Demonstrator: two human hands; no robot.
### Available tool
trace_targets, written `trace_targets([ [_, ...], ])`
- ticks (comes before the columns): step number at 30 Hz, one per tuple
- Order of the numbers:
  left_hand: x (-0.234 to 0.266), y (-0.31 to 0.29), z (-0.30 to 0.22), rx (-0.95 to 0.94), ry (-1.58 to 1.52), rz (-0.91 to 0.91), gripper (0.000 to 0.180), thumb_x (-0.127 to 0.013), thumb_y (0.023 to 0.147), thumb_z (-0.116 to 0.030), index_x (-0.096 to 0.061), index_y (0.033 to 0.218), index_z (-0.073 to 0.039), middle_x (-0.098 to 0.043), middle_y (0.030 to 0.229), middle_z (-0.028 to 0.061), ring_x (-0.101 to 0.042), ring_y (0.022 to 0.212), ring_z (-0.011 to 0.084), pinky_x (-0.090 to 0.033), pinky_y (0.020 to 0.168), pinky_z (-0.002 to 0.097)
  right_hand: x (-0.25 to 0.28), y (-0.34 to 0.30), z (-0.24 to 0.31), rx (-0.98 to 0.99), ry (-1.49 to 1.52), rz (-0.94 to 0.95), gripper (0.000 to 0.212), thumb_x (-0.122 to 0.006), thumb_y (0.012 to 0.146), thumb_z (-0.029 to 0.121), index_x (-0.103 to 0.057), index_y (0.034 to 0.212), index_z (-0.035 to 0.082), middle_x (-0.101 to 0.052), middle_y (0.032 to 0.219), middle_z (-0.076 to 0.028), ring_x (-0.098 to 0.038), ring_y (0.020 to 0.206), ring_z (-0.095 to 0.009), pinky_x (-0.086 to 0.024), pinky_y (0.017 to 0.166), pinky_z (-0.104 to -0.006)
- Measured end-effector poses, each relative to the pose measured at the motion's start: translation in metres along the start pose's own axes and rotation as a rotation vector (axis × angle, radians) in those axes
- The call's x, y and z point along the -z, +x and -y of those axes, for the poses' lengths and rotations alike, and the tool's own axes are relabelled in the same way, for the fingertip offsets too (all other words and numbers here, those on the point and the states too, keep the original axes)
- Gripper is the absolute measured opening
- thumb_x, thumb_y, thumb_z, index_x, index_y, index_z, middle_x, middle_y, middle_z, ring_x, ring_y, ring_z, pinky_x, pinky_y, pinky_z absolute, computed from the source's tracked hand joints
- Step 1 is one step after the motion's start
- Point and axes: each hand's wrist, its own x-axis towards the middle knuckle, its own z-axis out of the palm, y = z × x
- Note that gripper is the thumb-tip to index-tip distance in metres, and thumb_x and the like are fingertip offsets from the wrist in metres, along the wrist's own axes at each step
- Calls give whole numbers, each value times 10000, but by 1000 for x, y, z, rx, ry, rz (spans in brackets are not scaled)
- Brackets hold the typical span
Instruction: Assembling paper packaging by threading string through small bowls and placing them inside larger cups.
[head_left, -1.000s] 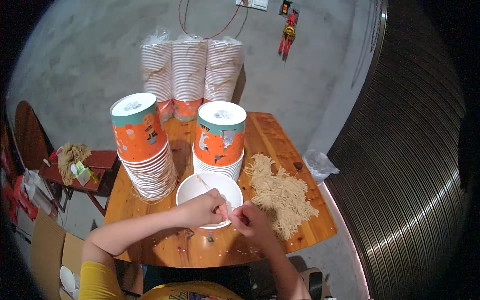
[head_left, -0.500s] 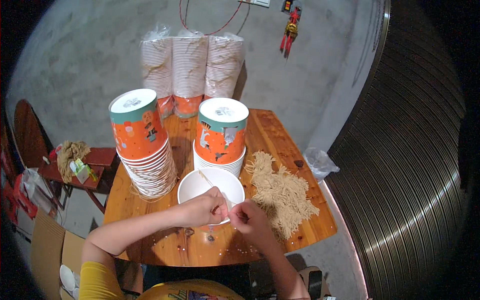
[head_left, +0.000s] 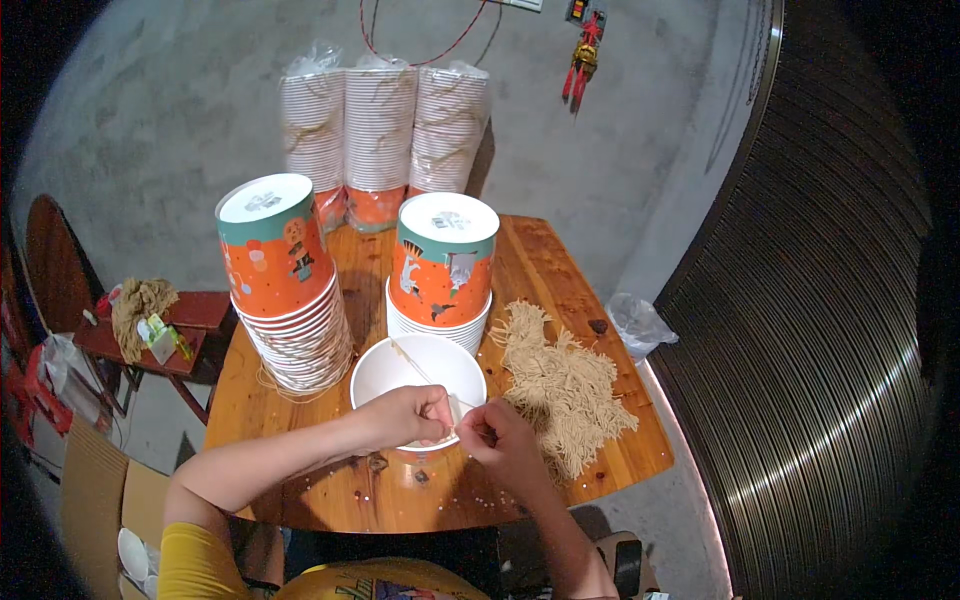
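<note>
A white paper bucket [head_left: 378, 378] stands mouth up at the table's near middle. A thin tan cord [head_left: 418, 365] runs from its far rim across the mouth toward my hands. My left hand [head_left: 412, 416] is over the near side of the bucket, fingers closed in a pinch on the cord. Beside it, at the near right rim, my right hand [head_left: 500, 435] has thumb and fingers pressed together on the cord's end; the fingers partly hide it. To the right lies a heap of tan cords [head_left: 570, 395].
Upturned orange-and-green bucket stacks stand at left [head_left: 272, 262] and middle [head_left: 440, 275] of the wooden table [head_left: 535, 255]. Behind them are plastic-wrapped bucket stacks [head_left: 380, 130]. A red bench [head_left: 205, 310] with another cord bundle [head_left: 145, 310] is at left, a ribbed shutter [head_left: 820, 330] at right.
The bucket has shifted slightly left, and my left hand has edged left with its fingers turned a little. My right hand stays almost in place at the rim.
</note>
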Motion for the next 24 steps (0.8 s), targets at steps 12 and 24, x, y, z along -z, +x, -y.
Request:
trace_targets([
  [12, -3, 0, 2, 24, -27, -66, 85, -613, 816, -37, -539, 858, -35, -524, 756, -14, -483, 713, 58, -405, 640, 207, -6, -1, -8, 32, -15, -30, 107, -681, 797, 75, -582, 817, 40, -515, 737, 2, -483, 628, -63, -405, 570, -223],
  [24, -4, -2, -3, -18, -3, -97, 166, -626, 790, 2, -506, 889, -54, -528, 830, -3, -489, 762, 66, -404, 692, 201, -10, -2, -4, -30, 65, -41, 92, -643, 816, 57, -564, 861, 43, -506, 762, 2, -463, 636, -66, -391, 578, -221],
])
